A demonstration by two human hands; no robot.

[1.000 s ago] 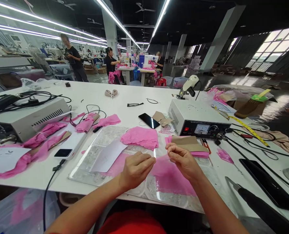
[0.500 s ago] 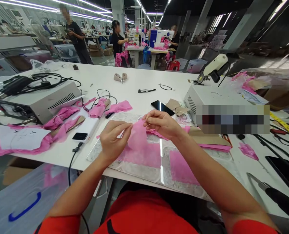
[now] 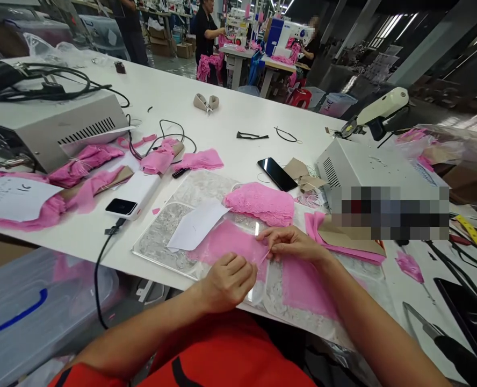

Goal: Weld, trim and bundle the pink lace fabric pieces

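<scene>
A sheer pink fabric piece (image 3: 232, 243) lies on the clear mat (image 3: 150, 244) before me. At its right corner, my right hand (image 3: 290, 244) is closed, pinching the fabric between thumb and fingers. Close beside it, my left hand (image 3: 230, 282) is closed with curled fingers at the near edge. A thin pink edge runs between the two hands; the left fingertips are partly hidden. A white paper (image 3: 198, 223) overlaps the fabric's left side. Behind it rests a folded pink lace stack (image 3: 262, 201). Another pink fabric piece (image 3: 306, 287) lies under my right forearm.
Grey machine boxes stand left (image 3: 73, 129) and right (image 3: 367, 166). A phone (image 3: 277, 173), a white power bank (image 3: 136, 199) with a cable, and pink bundles lie around the mat. Thread snips (image 3: 427, 322) are at right. Co-workers sit and stand beyond the table.
Both hands have come down and right, from holding the fabric raised to its corner near the mat. The white paper and lace stack now show clearly. The view has shifted and tilted.
</scene>
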